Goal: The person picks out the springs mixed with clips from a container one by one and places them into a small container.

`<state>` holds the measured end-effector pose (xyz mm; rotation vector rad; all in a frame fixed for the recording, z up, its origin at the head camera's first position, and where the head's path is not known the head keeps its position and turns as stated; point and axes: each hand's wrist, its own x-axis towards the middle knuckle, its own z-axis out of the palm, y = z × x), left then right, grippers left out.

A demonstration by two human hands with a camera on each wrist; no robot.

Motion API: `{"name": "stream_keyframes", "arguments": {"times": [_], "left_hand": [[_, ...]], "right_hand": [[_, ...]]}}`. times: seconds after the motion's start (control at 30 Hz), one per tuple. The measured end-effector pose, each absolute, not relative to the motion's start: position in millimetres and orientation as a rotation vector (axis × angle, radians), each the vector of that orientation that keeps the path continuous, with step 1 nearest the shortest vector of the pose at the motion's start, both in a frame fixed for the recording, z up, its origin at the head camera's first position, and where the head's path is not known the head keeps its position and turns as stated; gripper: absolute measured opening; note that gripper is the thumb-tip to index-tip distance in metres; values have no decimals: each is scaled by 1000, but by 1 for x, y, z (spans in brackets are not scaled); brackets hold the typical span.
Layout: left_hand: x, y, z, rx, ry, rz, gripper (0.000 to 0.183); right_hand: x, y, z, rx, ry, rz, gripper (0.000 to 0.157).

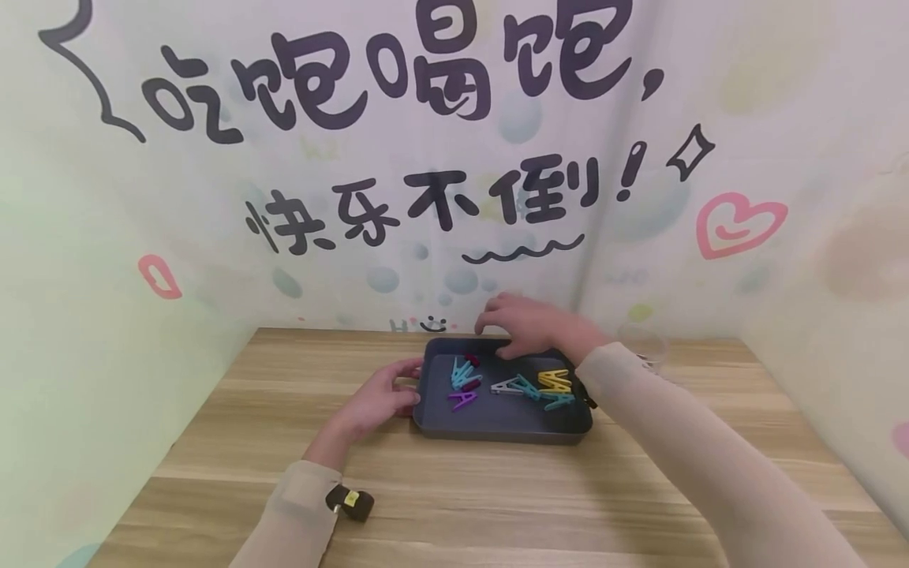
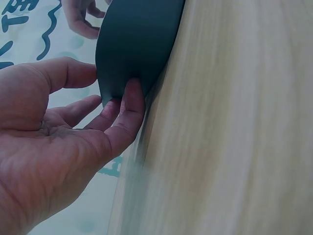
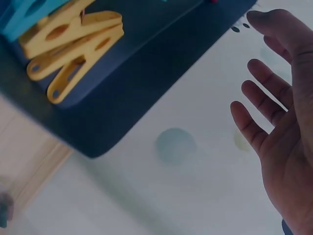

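Note:
A dark grey-blue rectangular tray (image 1: 490, 430) stands on the wooden table and holds several plastic clothespins. In its left part are light blue clothespins (image 1: 460, 375), a purple clothespin (image 1: 463, 400) and small dark red pieces. Grey clothespin (image 1: 506, 386), teal clothespins and yellow clothespins (image 1: 554, 381) lie in the middle and right. My left hand (image 1: 376, 401) touches the tray's left side; in the left wrist view, its fingertips rest against the outer wall (image 2: 139, 34). Over the far edge hovers my right hand (image 1: 529, 325), fingers spread and slightly bent, nothing held.
Behind my right forearm stands a clear cup (image 1: 642, 343), partly hidden. A patterned wall sheet (image 1: 383, 237) with large writing rises right behind the table (image 1: 454, 505). Each wrist carries a small black device (image 1: 349, 502).

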<state>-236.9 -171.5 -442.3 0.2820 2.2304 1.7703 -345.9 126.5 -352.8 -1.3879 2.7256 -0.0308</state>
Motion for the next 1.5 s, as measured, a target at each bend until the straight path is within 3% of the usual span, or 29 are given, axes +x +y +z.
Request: {"name": "stream_keyframes", "arguments": {"times": [0.93,1.5], "left_hand": [[-237,-171,-440,314,2232,1754,68],[-237,-173,-442,301,2244,1744,67]], "right_hand": [[-360,90,-392,-1283,2687,182,47],[-361,86,-398,-1215,2683,140,32]]}}
